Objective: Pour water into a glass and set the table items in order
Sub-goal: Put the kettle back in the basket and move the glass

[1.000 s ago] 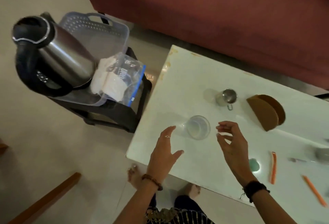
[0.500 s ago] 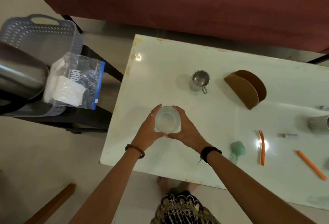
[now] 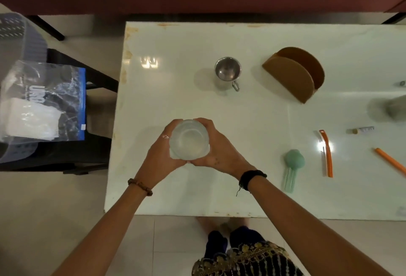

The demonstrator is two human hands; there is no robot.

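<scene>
while both hands cup it, the glass point(image 3: 189, 140) sits near the left end of the tabletop point(image 3: 252, 188).

fingers point(image 3: 175, 123) of the left hand point(image 3: 161, 155) and right hand point(image 3: 219, 149) wrap its wall from opposite sides, grasping it. it looks water-filled, so probably heavy, smooth, slippery and breakable; holding low on the wall, upright, seems safest. a steel cup point(image 3: 228, 73) and brown holder point(image 3: 293, 73) stand farther back.

Clear water-filled glass point(image 3: 189, 140) upright above white table point(image 3: 252, 117).
</scene>
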